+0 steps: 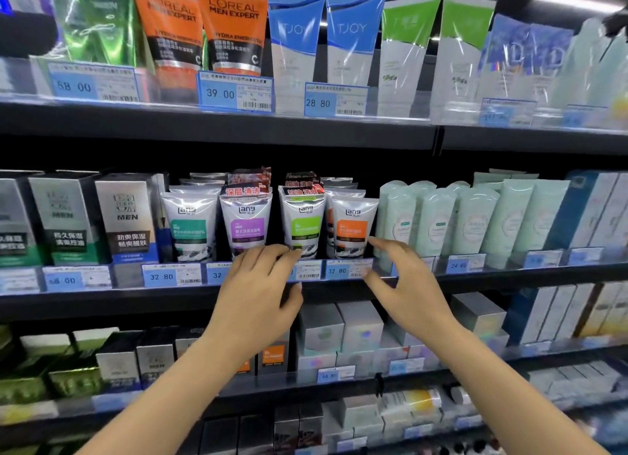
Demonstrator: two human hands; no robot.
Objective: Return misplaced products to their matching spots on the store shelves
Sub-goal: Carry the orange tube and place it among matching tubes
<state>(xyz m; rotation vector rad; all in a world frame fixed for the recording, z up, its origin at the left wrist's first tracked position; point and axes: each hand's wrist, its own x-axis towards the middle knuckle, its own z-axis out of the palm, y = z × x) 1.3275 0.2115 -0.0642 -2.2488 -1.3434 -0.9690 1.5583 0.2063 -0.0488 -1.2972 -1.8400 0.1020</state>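
Along the front edge of the middle shelf (170,301) in front of you stand 4 silver Lang tubes: a teal-label tube (190,225), a purple-label tube (245,221), a green-label tube (303,220) and an orange-label tube (353,225), with more of the same behind them. Left of them sit grey MEN boxes (127,216); to the right, pale green tubes (475,216) fill the row up to blue-and-white boxes at the shelf's right end. A clear rail with blue price tags (162,276) runs across the front edge and partly covers the tube bases. On the upper shelf you see orange L'Oreal tubes (234,29) and blue TJOY tubes (353,36).

Your left hand (258,284) is loosely spread, holding nothing, its fingertips at the base of the purple-label and green-label tubes; you cannot tell whether they touch. Your right hand (404,281) is open with curved fingers, index tip just beside the orange-label tube's lower right corner, thumb near the price rail.
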